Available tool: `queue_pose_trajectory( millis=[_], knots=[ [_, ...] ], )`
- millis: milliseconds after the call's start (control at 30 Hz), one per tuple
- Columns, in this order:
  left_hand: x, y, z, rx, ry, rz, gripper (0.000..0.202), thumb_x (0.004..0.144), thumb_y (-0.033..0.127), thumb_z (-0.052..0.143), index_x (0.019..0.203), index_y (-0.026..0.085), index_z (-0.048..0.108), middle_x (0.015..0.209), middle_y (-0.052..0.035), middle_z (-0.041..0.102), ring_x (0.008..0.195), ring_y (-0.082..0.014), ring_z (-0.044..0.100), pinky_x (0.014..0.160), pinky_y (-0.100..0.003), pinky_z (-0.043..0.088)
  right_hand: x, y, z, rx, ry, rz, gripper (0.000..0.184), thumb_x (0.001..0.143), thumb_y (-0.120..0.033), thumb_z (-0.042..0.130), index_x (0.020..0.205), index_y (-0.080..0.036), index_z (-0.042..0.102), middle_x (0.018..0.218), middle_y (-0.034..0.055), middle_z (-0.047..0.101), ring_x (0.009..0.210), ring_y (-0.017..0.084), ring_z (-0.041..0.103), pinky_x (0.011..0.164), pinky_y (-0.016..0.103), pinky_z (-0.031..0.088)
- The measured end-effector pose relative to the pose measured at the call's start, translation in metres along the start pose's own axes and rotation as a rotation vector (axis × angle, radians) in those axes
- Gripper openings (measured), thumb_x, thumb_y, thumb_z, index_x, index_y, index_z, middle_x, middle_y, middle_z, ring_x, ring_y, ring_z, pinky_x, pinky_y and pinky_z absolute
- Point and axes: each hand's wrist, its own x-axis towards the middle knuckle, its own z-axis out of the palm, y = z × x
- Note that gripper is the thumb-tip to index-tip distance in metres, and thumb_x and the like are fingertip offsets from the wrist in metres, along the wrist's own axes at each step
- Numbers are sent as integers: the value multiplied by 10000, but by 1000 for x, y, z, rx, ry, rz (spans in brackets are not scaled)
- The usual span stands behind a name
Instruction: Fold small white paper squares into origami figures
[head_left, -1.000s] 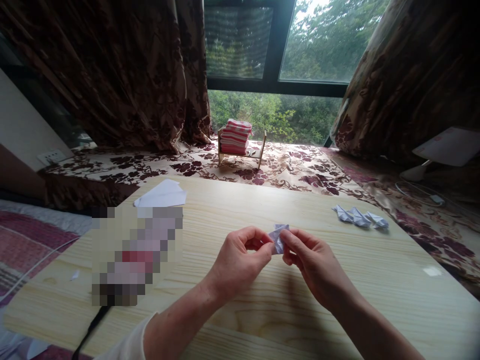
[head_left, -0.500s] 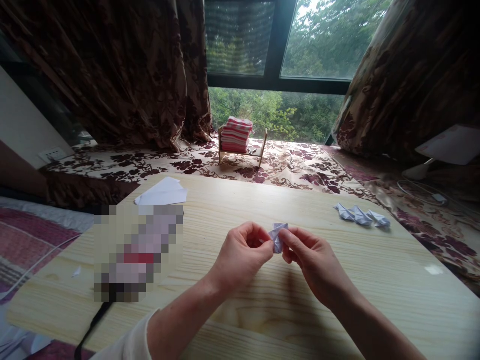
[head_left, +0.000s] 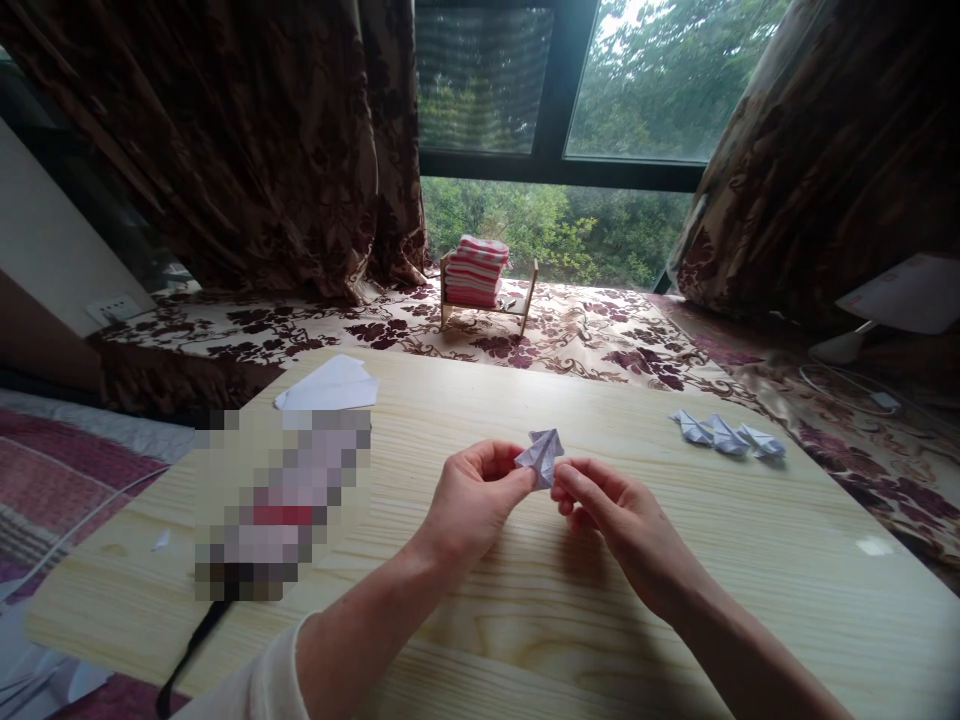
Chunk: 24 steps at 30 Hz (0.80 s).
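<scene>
Above the middle of the wooden table (head_left: 450, 410), a small piece of white folded paper (head_left: 541, 458) is held up, with creased, pointed flaps. My left hand (head_left: 480, 495) pinches its left side between thumb and fingers. At its lower right edge is my right hand (head_left: 611, 505), thumb and index finger pressed together on or right beside the paper; the exact contact is hard to see. Several similar folded paper pieces (head_left: 726, 436) lie in a row near the table's far right edge.
White paper sheets (head_left: 330, 384) lie at the table's far left. A pixelated object with a black strap (head_left: 196, 640) is in front of them. Beyond the table, a small wooden rack (head_left: 528, 300) bears folded striped cloths (head_left: 477, 272). A lamp (head_left: 904, 295) stands at right.
The folded paper has turned and now shows a different, more pointed side. My right fingers have slid from its upper right face to its lower right edge.
</scene>
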Motion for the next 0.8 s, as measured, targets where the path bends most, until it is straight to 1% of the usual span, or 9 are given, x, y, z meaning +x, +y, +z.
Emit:
queue_pose_trajectory(
  millis=[133, 233, 367, 500, 600, 667, 733, 800],
  knots=[
    [-1, 0, 0, -26, -5, -10, 99, 639, 142, 696, 712, 105, 640, 640, -2, 657, 617, -86, 562, 639, -206, 437, -1, -1, 3, -86, -56, -42, 351, 768, -503, 618, 711, -157, 629, 649, -9, 532, 596, 99, 434, 534, 217, 365],
    [-1, 2, 0, -11, -18, -28, 102, 637, 130, 688, 725, 101, 647, 617, 2, 643, 596, -79, 543, 619, -202, 426, -2, 0, 2, -110, -52, -65, 329, 787, -478, 608, 710, -158, 624, 632, -17, 513, 571, 94, 415, 513, 218, 348],
    [0, 4, -2, 5, -11, -39, 105, 646, 151, 689, 729, 96, 656, 613, -7, 639, 592, -84, 536, 624, -213, 426, -1, 3, 2, -133, -58, -119, 314, 808, -456, 589, 731, -156, 641, 629, -11, 522, 579, 104, 433, 522, 223, 371],
    [0, 5, -3, -18, -23, -58, 150, 621, 162, 716, 743, 95, 660, 644, -21, 650, 605, -96, 546, 639, -231, 440, -2, 3, 3, -184, -41, -214, 280, 833, -419, 567, 770, -161, 654, 633, -6, 533, 596, 121, 477, 556, 232, 398],
    [-1, 4, -3, -31, -38, -76, 173, 598, 161, 726, 746, 97, 662, 674, -33, 659, 638, -112, 561, 660, -243, 452, -4, 2, 4, -237, -65, -261, 250, 860, -386, 537, 829, -169, 657, 707, 16, 585, 688, 150, 541, 643, 247, 433],
    [-1, 5, -3, -22, -50, -76, 187, 591, 148, 719, 765, 103, 667, 695, -37, 668, 672, -123, 574, 682, -247, 453, -5, 1, 3, -262, -69, -274, 240, 863, -374, 535, 839, -171, 660, 722, 21, 594, 712, 159, 550, 661, 253, 436],
    [0, 6, -4, 5, -57, -68, 188, 603, 152, 701, 786, 112, 682, 709, -38, 674, 690, -128, 577, 701, -250, 448, -5, 1, 2, -274, -45, -267, 246, 857, -383, 541, 818, -172, 661, 667, 11, 566, 664, 154, 531, 609, 249, 422],
    [1, 7, -6, 40, -61, -64, 154, 649, 197, 662, 776, 119, 700, 698, -40, 669, 690, -134, 574, 710, -259, 445, -4, 1, 0, -276, -15, -247, 260, 852, -400, 545, 801, -173, 660, 611, -3, 525, 609, 144, 503, 550, 243, 393]
  ],
)
